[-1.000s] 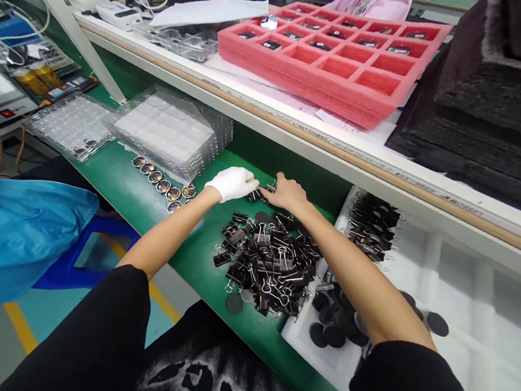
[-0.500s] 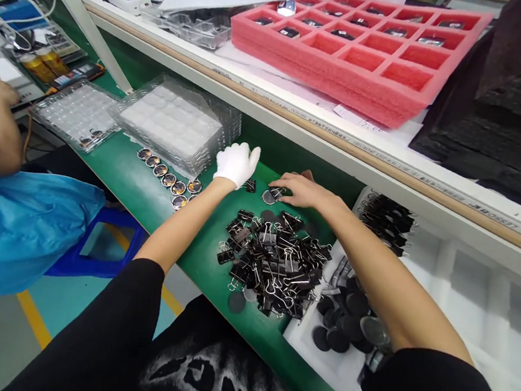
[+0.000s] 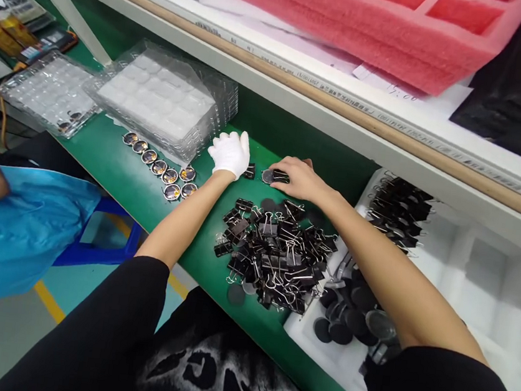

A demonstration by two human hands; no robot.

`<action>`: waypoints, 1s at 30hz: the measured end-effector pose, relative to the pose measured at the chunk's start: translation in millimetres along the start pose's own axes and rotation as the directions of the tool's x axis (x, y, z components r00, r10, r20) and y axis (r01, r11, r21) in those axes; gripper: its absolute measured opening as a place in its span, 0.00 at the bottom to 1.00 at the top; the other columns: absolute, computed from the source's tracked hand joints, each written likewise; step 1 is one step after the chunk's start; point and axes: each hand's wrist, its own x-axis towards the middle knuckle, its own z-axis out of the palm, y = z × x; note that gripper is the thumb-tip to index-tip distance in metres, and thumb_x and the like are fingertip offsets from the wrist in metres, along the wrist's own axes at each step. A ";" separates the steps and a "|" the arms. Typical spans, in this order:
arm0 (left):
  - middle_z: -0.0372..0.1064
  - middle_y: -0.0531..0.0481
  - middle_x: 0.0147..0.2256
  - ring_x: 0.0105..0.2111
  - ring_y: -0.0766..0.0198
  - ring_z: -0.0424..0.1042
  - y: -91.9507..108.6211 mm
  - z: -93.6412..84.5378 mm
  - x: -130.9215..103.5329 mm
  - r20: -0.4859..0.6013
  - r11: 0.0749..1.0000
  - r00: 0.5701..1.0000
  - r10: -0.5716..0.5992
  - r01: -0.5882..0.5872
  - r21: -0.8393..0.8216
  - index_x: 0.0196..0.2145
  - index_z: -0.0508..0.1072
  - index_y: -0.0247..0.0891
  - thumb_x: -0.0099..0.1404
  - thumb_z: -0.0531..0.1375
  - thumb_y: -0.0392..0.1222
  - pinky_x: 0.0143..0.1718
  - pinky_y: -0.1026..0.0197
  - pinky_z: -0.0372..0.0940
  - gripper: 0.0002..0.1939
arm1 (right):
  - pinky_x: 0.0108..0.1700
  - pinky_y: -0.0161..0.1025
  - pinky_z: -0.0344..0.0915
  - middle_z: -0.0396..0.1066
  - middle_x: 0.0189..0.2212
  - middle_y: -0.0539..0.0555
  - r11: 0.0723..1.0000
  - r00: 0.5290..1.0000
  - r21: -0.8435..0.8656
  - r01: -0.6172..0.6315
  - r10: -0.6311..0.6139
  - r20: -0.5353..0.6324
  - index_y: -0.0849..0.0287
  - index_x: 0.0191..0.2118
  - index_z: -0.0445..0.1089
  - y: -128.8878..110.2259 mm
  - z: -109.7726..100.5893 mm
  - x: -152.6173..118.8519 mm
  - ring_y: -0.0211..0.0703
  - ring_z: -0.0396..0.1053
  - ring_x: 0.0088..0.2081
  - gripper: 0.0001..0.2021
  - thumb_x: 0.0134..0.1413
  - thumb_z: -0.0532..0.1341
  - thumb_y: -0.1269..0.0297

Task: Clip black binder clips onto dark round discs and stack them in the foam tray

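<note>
My left hand [image 3: 230, 153], in a white glove, is closed with its fingers curled away from me; anything inside it is hidden. It rests on the green bench beside a black binder clip [image 3: 249, 170] and the stack of clear plastic trays [image 3: 159, 96]. My bare right hand [image 3: 299, 177] is closed around another black binder clip [image 3: 281, 176], which sits against a small round grey disc with a metallic rim [image 3: 267, 175]. Below both hands lies a heap of black binder clips [image 3: 277, 254], with a few dark discs [image 3: 236, 293] at its edges.
Round pieces with orange-patterned faces [image 3: 159, 167] lie in rows at left. A white foam tray [image 3: 453, 274] at right holds dark discs [image 3: 355, 313] and clipped pieces [image 3: 397, 208]. A shelf edge [image 3: 300, 90] carrying red foam [image 3: 354, 37] overhangs the bench. A co-worker's blue sleeve [image 3: 22, 225] is at left.
The view has tilted down and come closer to the bench. My right hand has turned the clip and disc, so the disc now points left. My left hand stays closed near the trays.
</note>
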 end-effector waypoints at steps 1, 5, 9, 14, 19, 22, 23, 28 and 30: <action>0.67 0.30 0.56 0.56 0.38 0.64 -0.1 0.4 -0.7 -0.002 1.000 1.000 0.002 -0.002 0.006 0.55 0.73 0.35 0.77 0.36 0.55 0.56 0.38 0.59 0.33 | 0.55 0.58 0.59 0.72 0.50 0.60 1.000 1.000 0.013 -0.005 0.005 -0.013 0.52 0.54 0.74 -0.5 2.4 1.7 0.62 0.67 0.54 0.18 0.59 0.64 0.57; 0.68 0.32 0.56 0.56 0.40 0.65 0.8 1.0 -2.1 -0.002 1.000 1.000 0.010 -0.010 0.017 0.55 0.73 0.36 0.77 0.36 0.55 0.56 0.39 0.59 0.32 | 0.55 0.60 0.57 0.71 0.51 0.60 0.999 1.000 0.053 -0.008 0.009 -0.028 0.52 0.56 0.72 -5.2 10.3 8.7 0.63 0.66 0.54 0.19 0.60 0.64 0.56; 0.68 0.33 0.55 0.55 0.41 0.65 0.0 0.0 -2.1 0.015 1.000 1.000 0.025 -0.026 0.014 0.54 0.72 0.36 0.77 0.37 0.55 0.57 0.41 0.59 0.31 | 0.55 0.59 0.57 0.70 0.51 0.61 0.996 0.999 0.081 -0.022 0.026 -0.041 0.51 0.56 0.72 -8.2 12.9 13.8 0.64 0.64 0.55 0.19 0.61 0.62 0.54; 0.67 0.33 0.55 0.55 0.41 0.64 -0.8 -1.5 -4.0 0.011 0.999 0.999 0.037 -0.037 0.004 0.54 0.72 0.35 0.78 0.37 0.54 0.57 0.41 0.58 0.30 | 0.55 0.59 0.57 0.70 0.52 0.61 0.995 0.999 0.104 -0.005 0.009 -0.033 0.51 0.57 0.71 -11.2 14.1 18.1 0.65 0.63 0.55 0.20 0.62 0.60 0.52; 0.68 0.34 0.55 0.55 0.42 0.65 -0.5 -0.5 -5.1 0.013 0.999 0.999 0.032 -0.032 0.012 0.54 0.72 0.35 0.78 0.37 0.54 0.56 0.42 0.59 0.30 | 0.53 0.58 0.58 0.69 0.52 0.63 0.992 0.999 0.125 -0.019 0.023 -0.027 0.53 0.58 0.71 -13.3 16.1 18.9 0.67 0.63 0.55 0.21 0.61 0.61 0.54; 0.69 0.34 0.54 0.55 0.41 0.65 -0.1 0.0 -3.0 0.007 1.000 1.000 0.022 -0.022 -0.005 0.54 0.73 0.35 0.78 0.38 0.54 0.56 0.41 0.59 0.30 | 0.52 0.58 0.59 0.69 0.52 0.63 0.992 0.999 0.127 -0.023 0.026 -0.022 0.54 0.58 0.71 -15.8 16.5 18.8 0.67 0.63 0.56 0.21 0.61 0.61 0.55; 0.69 0.34 0.55 0.56 0.41 0.65 -0.1 -0.7 -1.8 0.007 1.000 1.000 0.016 -0.016 -0.011 0.54 0.73 0.35 0.78 0.39 0.54 0.57 0.40 0.59 0.29 | 0.53 0.58 0.60 0.69 0.53 0.63 0.992 0.999 0.124 -0.025 0.028 -0.020 0.54 0.58 0.71 -17.2 16.0 18.9 0.66 0.63 0.56 0.21 0.61 0.61 0.55; 0.73 0.39 0.54 0.55 0.50 0.70 -2.2 -20.4 -2.0 0.134 0.931 0.980 0.145 -0.089 -0.354 0.52 0.75 0.38 0.79 0.35 0.52 0.57 0.47 0.62 0.32 | 0.56 0.59 0.61 0.71 0.54 0.63 0.969 0.996 0.233 -0.082 0.075 0.037 0.55 0.56 0.73 -22.0 -0.3 15.0 0.64 0.65 0.57 0.20 0.61 0.60 0.55; 0.76 0.42 0.51 0.50 0.59 0.74 -3.1 -35.0 -9.4 0.169 0.806 0.938 0.301 -0.155 -0.572 0.51 0.75 0.37 0.79 0.29 0.53 0.54 0.55 0.65 0.37 | 0.54 0.55 0.66 0.75 0.49 0.61 0.934 0.991 0.336 -0.123 0.096 0.097 0.56 0.50 0.75 -20.2 -13.8 6.8 0.58 0.70 0.52 0.19 0.65 0.57 0.50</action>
